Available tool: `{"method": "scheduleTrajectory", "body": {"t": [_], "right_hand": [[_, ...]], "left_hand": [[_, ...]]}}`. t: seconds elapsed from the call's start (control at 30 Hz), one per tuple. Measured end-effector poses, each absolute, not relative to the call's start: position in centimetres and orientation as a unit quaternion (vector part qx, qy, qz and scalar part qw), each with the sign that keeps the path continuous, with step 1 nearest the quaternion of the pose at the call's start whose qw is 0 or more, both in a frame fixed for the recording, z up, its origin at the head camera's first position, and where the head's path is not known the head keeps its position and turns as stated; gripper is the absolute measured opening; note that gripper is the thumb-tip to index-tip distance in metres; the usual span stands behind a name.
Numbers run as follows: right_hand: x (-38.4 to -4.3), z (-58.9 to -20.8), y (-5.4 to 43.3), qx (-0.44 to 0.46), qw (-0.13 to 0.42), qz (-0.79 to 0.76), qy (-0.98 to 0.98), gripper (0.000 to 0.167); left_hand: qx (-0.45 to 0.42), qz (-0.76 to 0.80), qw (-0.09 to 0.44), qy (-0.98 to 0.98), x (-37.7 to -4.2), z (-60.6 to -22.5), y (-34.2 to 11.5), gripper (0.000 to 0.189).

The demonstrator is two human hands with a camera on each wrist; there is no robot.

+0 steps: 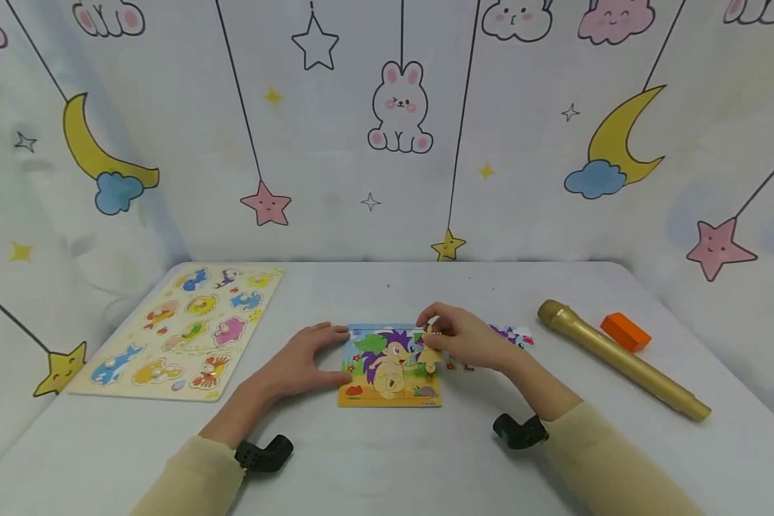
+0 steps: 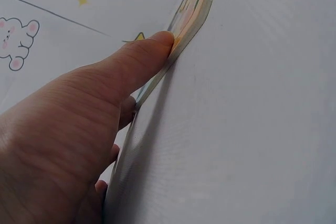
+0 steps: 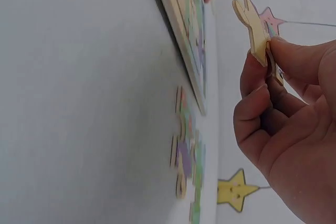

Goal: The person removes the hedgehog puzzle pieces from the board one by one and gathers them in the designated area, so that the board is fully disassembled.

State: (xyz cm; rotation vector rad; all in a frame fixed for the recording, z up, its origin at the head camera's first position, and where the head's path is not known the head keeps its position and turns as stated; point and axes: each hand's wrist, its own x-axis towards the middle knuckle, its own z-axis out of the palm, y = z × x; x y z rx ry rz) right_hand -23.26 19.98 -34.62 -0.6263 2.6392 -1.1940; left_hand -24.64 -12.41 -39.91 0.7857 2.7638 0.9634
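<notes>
A small puzzle board (image 1: 387,401) with a purple-spined hedgehog picture lies in front of me. My left hand (image 1: 303,363) rests at its left side, fingers at the far corner; in the left wrist view the thumb (image 2: 152,51) presses straight on the board's edge. Above the board's right part, my right hand (image 1: 461,335) pinches a yellowish puzzle piece (image 1: 428,352) between thumb and fingers. The right wrist view shows the bare wooden side of this puzzle piece (image 3: 257,34), with two prongs upward and a second coloured bit behind it. Loose puzzle pieces (image 3: 184,150) lie right of the board.
A larger animal puzzle board (image 1: 232,351) lies at the left. To the right are a gold microphone (image 1: 619,358) and an orange block (image 1: 626,332). More puzzle pieces (image 1: 519,335) show partly behind the right hand. A patterned curtain (image 1: 335,143) hangs behind the white table (image 1: 387,466).
</notes>
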Motion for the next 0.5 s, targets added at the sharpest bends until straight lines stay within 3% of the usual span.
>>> {"method": "scheduleTrajectory", "body": {"t": [0.5], "right_hand": [[-22.4, -34.5, 25.3, -0.193, 0.09, -0.394, 0.894, 0.022]], "left_hand": [[0.254, 0.319, 0.059, 0.911, -24.7, -40.0, -12.4, 0.075]]}}
